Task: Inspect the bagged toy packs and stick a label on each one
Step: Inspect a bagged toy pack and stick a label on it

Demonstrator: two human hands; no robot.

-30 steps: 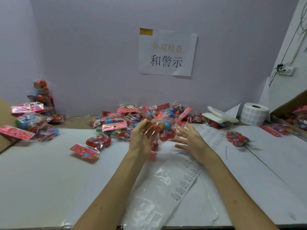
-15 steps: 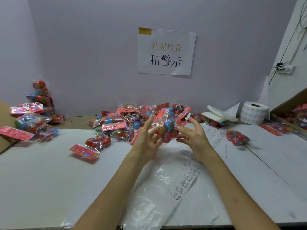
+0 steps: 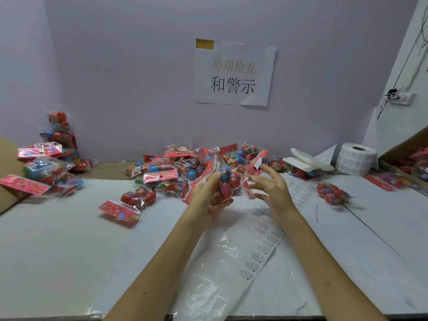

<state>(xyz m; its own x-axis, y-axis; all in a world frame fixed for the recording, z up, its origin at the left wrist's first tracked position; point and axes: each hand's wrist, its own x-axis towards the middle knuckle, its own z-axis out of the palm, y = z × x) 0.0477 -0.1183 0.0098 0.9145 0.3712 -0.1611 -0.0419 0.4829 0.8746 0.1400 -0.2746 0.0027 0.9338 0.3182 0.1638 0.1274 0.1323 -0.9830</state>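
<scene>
I am gripping the toy pack in my curled left hand, above the pile at the table's back, my right hand hovering beside it spread and holding nothing, judging the bag light, slippery, best held around its balls.

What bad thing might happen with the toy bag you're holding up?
Only the left hand grips the toy pack; the right hand is open beside it, so the shiny bag might drop. If it falls into the pile just behind, it might get mixed up with the others.
</scene>
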